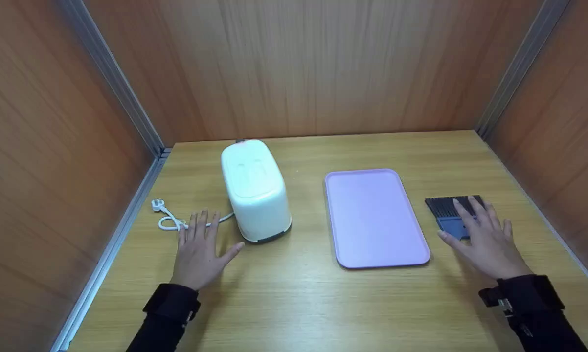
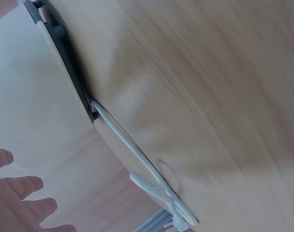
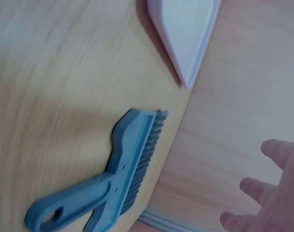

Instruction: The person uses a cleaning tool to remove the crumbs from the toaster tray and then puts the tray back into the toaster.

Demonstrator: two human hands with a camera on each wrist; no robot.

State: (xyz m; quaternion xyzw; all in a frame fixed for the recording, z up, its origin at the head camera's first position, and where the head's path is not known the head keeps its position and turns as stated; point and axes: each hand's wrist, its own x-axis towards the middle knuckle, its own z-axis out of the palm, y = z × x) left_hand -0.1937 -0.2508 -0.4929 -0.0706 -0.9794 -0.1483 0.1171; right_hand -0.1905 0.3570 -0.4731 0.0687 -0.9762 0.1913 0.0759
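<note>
My left hand (image 1: 198,259) is spread with straight fingers, beside a white, rounded, box-shaped appliance (image 1: 255,195) with a dark base. Its fingertips overlap the appliance's white cord (image 1: 227,217) in the head view, while the left wrist view shows the fingers (image 2: 26,186) raised above the table. On the right, my other hand (image 1: 492,247) spreads its fingers over a blue brush (image 1: 453,227) with dark bristles, holding nothing. The right wrist view shows that brush (image 3: 130,145) lying flat, its handle (image 3: 72,195) apart from the fingers. A lilac tray (image 1: 377,220) lies between the hands.
The cord ends in a white plug (image 1: 158,205) at the far left of the table (image 1: 294,303). Wood-grain panels (image 1: 323,68) with metal edge strips (image 1: 123,83) enclose the table at the back and both sides.
</note>
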